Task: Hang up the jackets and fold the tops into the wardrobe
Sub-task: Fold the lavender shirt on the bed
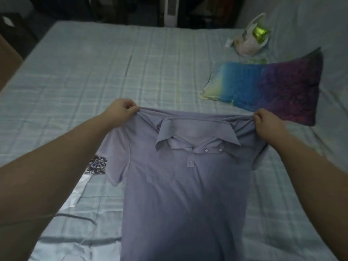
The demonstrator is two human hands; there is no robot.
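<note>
A pale lavender polo shirt point(184, 194) hung spread above the checked light-blue bed sheet point(84, 72), front toward me. Its short sleeves drooped, the collar lay open and two small buttons showed on the placket. Its hem ran out of view below. My left hand point(120, 112) pinched one shoulder, fingers curled round bunched fabric. My right hand point(267, 125) gripped the other shoulder the same way. Both forearms reached forward. A blue and purple pillow point(273, 87) lay further right.
</note>
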